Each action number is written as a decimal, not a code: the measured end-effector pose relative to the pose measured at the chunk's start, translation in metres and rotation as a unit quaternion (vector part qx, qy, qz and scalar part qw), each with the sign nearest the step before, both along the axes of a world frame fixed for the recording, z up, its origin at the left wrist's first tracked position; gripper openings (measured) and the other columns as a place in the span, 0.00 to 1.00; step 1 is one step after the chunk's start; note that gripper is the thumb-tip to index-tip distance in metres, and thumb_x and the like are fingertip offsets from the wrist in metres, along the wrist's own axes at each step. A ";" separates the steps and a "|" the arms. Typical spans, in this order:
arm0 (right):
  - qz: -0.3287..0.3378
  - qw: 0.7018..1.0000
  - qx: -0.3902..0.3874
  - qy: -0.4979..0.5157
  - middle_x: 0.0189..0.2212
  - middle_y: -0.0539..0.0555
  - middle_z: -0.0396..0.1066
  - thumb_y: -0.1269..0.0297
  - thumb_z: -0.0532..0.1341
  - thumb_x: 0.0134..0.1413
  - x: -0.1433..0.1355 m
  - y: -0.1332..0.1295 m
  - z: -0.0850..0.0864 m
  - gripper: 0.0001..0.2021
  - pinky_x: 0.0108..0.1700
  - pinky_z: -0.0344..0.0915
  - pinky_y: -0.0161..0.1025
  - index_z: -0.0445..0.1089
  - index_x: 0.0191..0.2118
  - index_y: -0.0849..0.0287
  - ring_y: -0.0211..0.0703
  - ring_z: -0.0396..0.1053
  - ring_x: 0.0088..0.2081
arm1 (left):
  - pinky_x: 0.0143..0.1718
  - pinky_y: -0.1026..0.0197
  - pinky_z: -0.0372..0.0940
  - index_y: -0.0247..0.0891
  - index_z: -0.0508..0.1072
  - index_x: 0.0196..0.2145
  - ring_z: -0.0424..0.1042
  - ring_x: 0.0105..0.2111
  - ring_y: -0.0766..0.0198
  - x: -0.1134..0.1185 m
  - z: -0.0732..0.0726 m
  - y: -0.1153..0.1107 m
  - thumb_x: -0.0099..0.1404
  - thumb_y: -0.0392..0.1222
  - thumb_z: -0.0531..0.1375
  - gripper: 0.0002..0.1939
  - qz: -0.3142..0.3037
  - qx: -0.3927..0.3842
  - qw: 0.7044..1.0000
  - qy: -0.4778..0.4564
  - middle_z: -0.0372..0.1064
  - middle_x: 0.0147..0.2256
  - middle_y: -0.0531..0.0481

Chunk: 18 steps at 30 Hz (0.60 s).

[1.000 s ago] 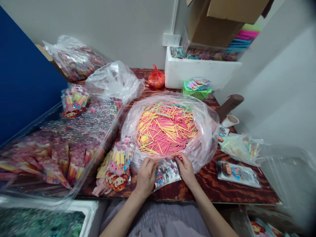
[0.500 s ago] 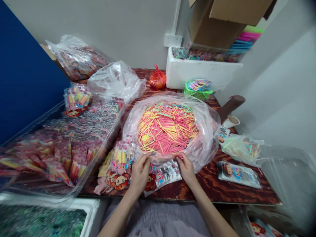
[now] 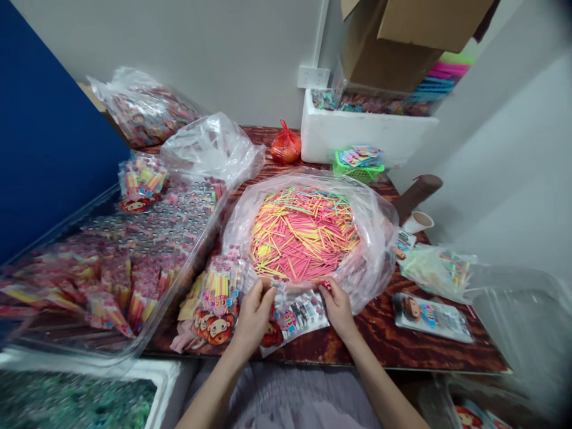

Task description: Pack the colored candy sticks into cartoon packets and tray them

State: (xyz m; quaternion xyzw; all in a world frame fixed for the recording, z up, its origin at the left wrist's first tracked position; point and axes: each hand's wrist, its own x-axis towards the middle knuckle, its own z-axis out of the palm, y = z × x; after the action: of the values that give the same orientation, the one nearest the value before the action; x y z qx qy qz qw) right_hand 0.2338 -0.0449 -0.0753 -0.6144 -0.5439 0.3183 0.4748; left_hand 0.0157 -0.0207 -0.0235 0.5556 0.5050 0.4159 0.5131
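Note:
My left hand (image 3: 254, 313) is closed in a pinch at the near edge of a big clear plastic bag (image 3: 373, 238). A bit of clear plastic (image 3: 279, 286) shows at its fingertips. Opposite it, my right hand (image 3: 338, 305) is also closed, with a small red speckled thing (image 3: 327, 285) at its fingers; its kind is unclear. Thin pink and yellow sticks (image 3: 308, 232), with some green ones, fill the open bag. Below my hands lie flat printed pouches (image 3: 306, 316). Left of them are filled stick packets (image 3: 218, 292) with a cartoon face.
A clear tray (image 3: 179, 280) of packets stands at left, above a white foam box (image 3: 167, 381). Along the back are a red bag of fruit (image 3: 286, 146), a green basket (image 3: 360, 173) and a foam box (image 3: 357, 131). A paper cup (image 3: 419, 222) and pouches (image 3: 431, 317) lie right.
My left fingers have shifted slightly, and a bit of clear plastic now shows at their tips. My right hand stays almost still. The view has tilted very slightly.

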 end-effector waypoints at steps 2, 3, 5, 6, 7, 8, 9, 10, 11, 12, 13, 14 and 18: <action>-0.002 1.000 0.000 -0.002 0.31 0.51 0.69 0.61 0.54 0.62 0.000 0.000 0.000 0.08 0.40 0.62 0.37 0.67 0.35 0.56 0.45 0.69 0.37 | 0.30 0.66 0.56 0.39 0.64 0.33 0.59 0.28 0.68 -0.002 -0.004 -0.001 0.65 0.46 0.56 0.08 -0.006 -0.023 0.999 -0.022 0.58 0.28 0.57; -0.003 1.000 0.001 -0.003 0.31 0.52 0.69 0.61 0.54 0.62 0.000 0.000 0.000 0.08 0.40 0.62 0.37 0.67 0.35 0.56 0.45 0.69 0.37 | 0.30 0.66 0.57 0.39 0.65 0.33 0.60 0.27 0.68 -0.004 -0.005 -0.002 0.64 0.46 0.57 0.08 0.002 -0.035 0.999 -0.030 0.59 0.27 0.57; -0.003 1.000 0.002 -0.005 0.31 0.52 0.69 0.61 0.53 0.63 0.000 0.000 0.000 0.09 0.40 0.62 0.38 0.68 0.35 0.57 0.45 0.68 0.37 | 0.29 0.66 0.57 0.38 0.65 0.31 0.61 0.26 0.67 -0.009 -0.006 -0.002 0.62 0.47 0.59 0.10 0.026 -0.051 0.998 -0.031 0.60 0.26 0.57; -0.002 1.000 0.002 -0.005 0.32 0.52 0.69 0.61 0.53 0.63 0.000 0.000 0.000 0.09 0.40 0.62 0.38 0.68 0.36 0.57 0.45 0.68 0.37 | 0.29 0.66 0.57 0.38 0.66 0.30 0.61 0.26 0.67 -0.012 -0.005 -0.002 0.62 0.48 0.59 0.11 0.039 -0.053 0.998 -0.022 0.61 0.25 0.56; -0.002 1.000 0.001 -0.006 0.32 0.52 0.69 0.61 0.53 0.63 0.000 0.000 0.000 0.09 0.40 0.62 0.38 0.69 0.37 0.57 0.45 0.68 0.37 | 0.29 0.66 0.57 0.37 0.67 0.29 0.61 0.26 0.67 -0.014 -0.004 -0.002 0.62 0.49 0.58 0.12 0.051 -0.050 0.997 -0.009 0.61 0.24 0.56; -0.001 1.000 -0.002 -0.006 0.32 0.52 0.69 0.61 0.53 0.63 0.000 0.000 0.000 0.09 0.40 0.62 0.38 0.69 0.37 0.57 0.45 0.68 0.37 | 0.29 0.65 0.57 0.37 0.68 0.29 0.61 0.26 0.66 -0.016 -0.003 -0.002 0.63 0.49 0.58 0.13 0.060 -0.044 0.997 0.004 0.62 0.24 0.55; 0.000 1.000 -0.004 -0.005 0.32 0.52 0.70 0.61 0.53 0.63 0.000 0.000 -0.001 0.09 0.40 0.62 0.38 0.69 0.38 0.57 0.45 0.68 0.37 | 0.30 0.65 0.57 0.37 0.69 0.28 0.62 0.27 0.66 -0.017 -0.002 -0.003 0.63 0.50 0.58 0.13 0.065 -0.038 0.997 0.016 0.64 0.25 0.55; 0.000 1.000 -0.007 -0.004 0.32 0.52 0.70 0.61 0.53 0.63 0.000 0.000 -0.001 0.09 0.40 0.62 0.38 0.69 0.38 0.57 0.45 0.68 0.36 | 0.31 0.65 0.58 0.37 0.70 0.28 0.63 0.28 0.65 -0.018 -0.002 -0.003 0.63 0.50 0.57 0.14 0.069 -0.031 0.997 0.025 0.65 0.25 0.54; 0.000 1.000 -0.008 -0.003 0.32 0.52 0.70 0.61 0.53 0.63 0.000 0.000 0.000 0.09 0.40 0.62 0.38 0.69 0.38 0.57 0.44 0.68 0.36 | 0.32 0.65 0.59 0.37 0.71 0.28 0.64 0.29 0.65 -0.019 -0.001 -0.002 0.63 0.50 0.57 0.14 0.069 -0.024 0.997 0.030 0.66 0.27 0.53; -0.001 1.000 -0.009 -0.002 0.32 0.52 0.69 0.61 0.53 0.63 0.000 0.000 0.000 0.09 0.40 0.62 0.38 0.69 0.38 0.57 0.44 0.68 0.36 | 0.34 0.64 0.60 0.37 0.72 0.29 0.65 0.30 0.64 -0.019 -0.001 -0.002 0.63 0.50 0.57 0.14 0.068 -0.018 0.997 0.032 0.68 0.28 0.53; 0.000 1.000 -0.008 -0.002 0.32 0.52 0.69 0.61 0.53 0.63 0.000 0.000 0.001 0.09 0.40 0.61 0.38 0.69 0.38 0.57 0.44 0.68 0.36 | 0.35 0.64 0.60 0.37 0.72 0.29 0.66 0.31 0.63 -0.019 -0.001 -0.002 0.63 0.50 0.57 0.13 0.067 -0.013 0.997 0.032 0.69 0.29 0.52; 0.000 1.000 -0.006 -0.002 0.32 0.52 0.69 0.61 0.53 0.63 0.000 0.000 0.001 0.09 0.40 0.61 0.38 0.69 0.37 0.57 0.44 0.68 0.36 | 0.37 0.63 0.61 0.37 0.73 0.30 0.67 0.33 0.62 -0.019 -0.002 -0.002 0.63 0.49 0.57 0.13 0.067 -0.010 0.997 0.030 0.70 0.30 0.51; -0.001 1.000 -0.003 0.001 0.31 0.51 0.69 0.62 0.54 0.63 -0.001 0.001 0.002 0.08 0.40 0.61 0.37 0.68 0.35 0.57 0.44 0.68 0.36 | 0.39 0.62 0.63 0.37 0.75 0.34 0.70 0.35 0.60 -0.018 -0.003 0.000 0.61 0.48 0.59 0.12 0.091 -0.018 0.996 0.015 0.73 0.33 0.50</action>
State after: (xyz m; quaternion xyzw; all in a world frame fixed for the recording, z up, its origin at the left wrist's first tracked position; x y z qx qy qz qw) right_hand 0.2328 -0.0443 -0.0732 -0.6161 -0.5421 0.3204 0.4732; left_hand -0.0026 -0.0209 -0.0269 0.5042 0.5687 0.4434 0.4751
